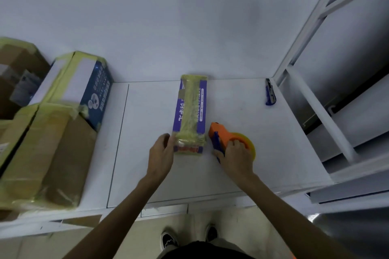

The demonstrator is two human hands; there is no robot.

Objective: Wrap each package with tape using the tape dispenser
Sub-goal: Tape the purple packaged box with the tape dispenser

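Two bare hands, both mine, are reaching forward over a white table [252, 115] in the head camera's downward view. In the centre of the frame a long purple package [190, 111] is lying flat on the table, running away from me, with a wrinkled band of yellowish tape covering its top and near end. My left hand [161, 153] is resting against the package's near left corner, with its fingers fairly straight and touching the side rather than curling round it. Just right of the package, my right hand [237, 155] is gripping an orange tape dispenser [221, 132], fingers curling over its body. The dispenser is sitting on the table with its nose pointing toward the top of the frame. A yellow tape roll [250, 143] is showing past my knuckles. Toward the upper right, a blue utility knife [270, 93] is lying near the table's far edge, beside a white shelf frame [328, 122]. At the left of the frame, a blue and white box [84, 86] is standing beyond brown cardboard boxes [63, 153], all carrying yellowish tape. At the bottom centre, my shoes [168, 239] are showing on the floor.
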